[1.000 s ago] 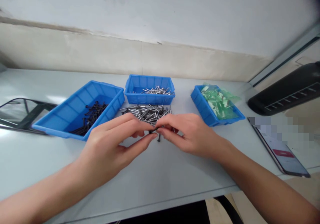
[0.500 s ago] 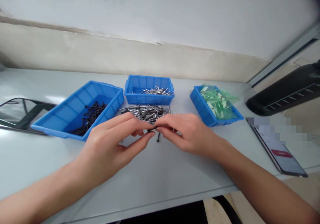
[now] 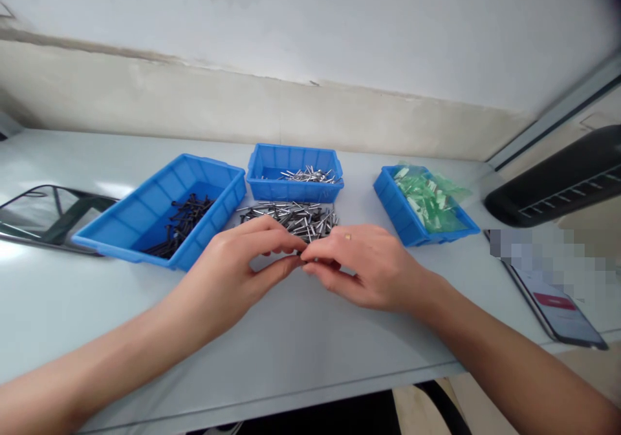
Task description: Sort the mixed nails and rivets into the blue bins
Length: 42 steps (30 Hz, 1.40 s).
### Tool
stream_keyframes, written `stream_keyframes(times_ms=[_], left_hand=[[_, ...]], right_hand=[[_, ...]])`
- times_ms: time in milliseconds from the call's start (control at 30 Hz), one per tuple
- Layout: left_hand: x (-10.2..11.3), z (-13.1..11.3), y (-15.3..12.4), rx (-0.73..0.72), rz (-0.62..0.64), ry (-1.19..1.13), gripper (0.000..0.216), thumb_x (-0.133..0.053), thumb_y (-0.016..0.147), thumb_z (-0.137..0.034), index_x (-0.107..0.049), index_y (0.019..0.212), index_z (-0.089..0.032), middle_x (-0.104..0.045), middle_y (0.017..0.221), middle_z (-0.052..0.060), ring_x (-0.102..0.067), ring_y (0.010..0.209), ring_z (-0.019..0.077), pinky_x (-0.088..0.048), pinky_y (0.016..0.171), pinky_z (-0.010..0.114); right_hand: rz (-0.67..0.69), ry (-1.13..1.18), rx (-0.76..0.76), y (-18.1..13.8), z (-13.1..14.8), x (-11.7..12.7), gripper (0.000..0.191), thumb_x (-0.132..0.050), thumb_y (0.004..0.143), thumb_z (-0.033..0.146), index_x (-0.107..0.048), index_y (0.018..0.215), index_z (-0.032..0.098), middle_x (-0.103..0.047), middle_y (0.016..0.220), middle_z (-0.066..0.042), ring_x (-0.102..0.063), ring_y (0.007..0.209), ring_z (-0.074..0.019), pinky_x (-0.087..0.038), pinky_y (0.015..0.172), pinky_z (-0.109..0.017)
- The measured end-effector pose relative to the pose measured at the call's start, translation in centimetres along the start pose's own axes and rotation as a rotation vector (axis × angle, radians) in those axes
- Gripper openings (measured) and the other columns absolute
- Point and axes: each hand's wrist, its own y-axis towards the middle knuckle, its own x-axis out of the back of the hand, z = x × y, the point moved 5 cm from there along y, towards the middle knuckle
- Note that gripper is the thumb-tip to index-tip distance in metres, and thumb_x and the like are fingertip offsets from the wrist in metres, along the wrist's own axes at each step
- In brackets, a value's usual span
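Observation:
My left hand (image 3: 237, 270) and my right hand (image 3: 361, 264) meet fingertip to fingertip over the table, just in front of a pile of thin silver and dark metal pins (image 3: 291, 215). Both are closed in a pinch. Between the fingertips a small bit of a black screw (image 3: 299, 254) shows; the fingers hide most of it. Left of my hands stands a blue bin (image 3: 121, 209) with many loose black screws (image 3: 187, 218). Behind the pile is a second blue bin (image 3: 294, 192) holding silver pins (image 3: 310, 174).
A third blue bin (image 3: 395, 209) at the right holds green plastic packets (image 3: 431, 202). Beside it lie a phone (image 3: 557, 309) and a large black bottle (image 3: 553, 180). A clear, dark-edged item (image 3: 53, 218) lies far left. A wall (image 3: 272, 108) closes off the table's back.
My fingertips have drawn closer together, and the black screw between them now shows less. A black screw that hung below my right fingers is out of sight. The view has shifted slightly.

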Motion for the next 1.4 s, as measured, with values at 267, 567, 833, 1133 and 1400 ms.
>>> stream_keyframes(times_ms=[267, 567, 833, 1133, 1400], left_hand=[[0.0, 0.2, 0.1, 0.009, 0.001, 0.028, 0.016, -0.055, 0.088, -0.026, -0.07, 0.083, -0.022, -0.062, 0.077, -0.002, -0.059, 0.068, 0.0099, -0.048, 0.059, 0.016], [-0.2, 0.4, 0.0, 0.024, 0.011, 0.028, 0.015, -0.057, 0.087, -0.027, -0.069, 0.082, -0.022, -0.062, 0.079, -0.002, -0.059, 0.069, 0.0099, -0.047, 0.059, 0.017], [-0.4, 0.9, -0.1, 0.06, 0.043, 0.075, 0.017, -0.055, 0.087, -0.033, -0.069, 0.09, -0.022, -0.061, 0.08, -0.001, -0.058, 0.07, 0.0119, -0.047, 0.058, 0.02], [-2.7, 0.8, -1.3, -0.185, 0.255, 0.317, 0.025, -0.048, 0.092, -0.026, -0.064, 0.111, -0.021, -0.062, 0.099, 0.006, -0.059, 0.091, 0.0198, -0.05, 0.082, 0.033], [-3.1, 0.1, -1.6, -0.274, 0.296, 0.344, 0.023, -0.046, 0.094, -0.021, -0.065, 0.106, -0.019, -0.059, 0.097, 0.007, -0.057, 0.089, 0.0193, -0.049, 0.083, 0.034]], right_hand=[[0.144, 0.405, -0.25, 0.2, -0.9, 0.0, 0.025, -0.061, 0.089, 0.023, -0.056, 0.113, 0.022, -0.067, 0.087, 0.003, -0.062, 0.078, -0.0088, -0.049, 0.074, -0.021], [0.195, 0.522, -0.361, 0.3, -1.3, 0.0, 0.017, -0.058, 0.088, 0.02, -0.06, 0.106, 0.021, -0.067, 0.094, 0.001, -0.06, 0.077, -0.0087, -0.05, 0.073, -0.022], [0.27, 0.586, -0.408, 0.2, -1.6, -0.1, 0.017, -0.055, 0.087, 0.017, -0.063, 0.101, 0.021, -0.068, 0.092, 0.001, -0.062, 0.079, -0.0106, -0.051, 0.073, -0.024], [0.037, 0.275, -0.544, 0.1, -4.6, 0.9, 0.037, -0.048, 0.085, 0.012, -0.059, 0.12, 0.021, -0.067, 0.112, -0.005, -0.064, 0.089, -0.0147, -0.052, 0.069, -0.025], [0.058, 0.068, -0.453, -0.1, -5.2, -0.1, 0.042, -0.046, 0.089, 0.017, -0.051, 0.131, 0.022, -0.062, 0.119, -0.008, -0.062, 0.085, -0.014, -0.053, 0.068, -0.027]])
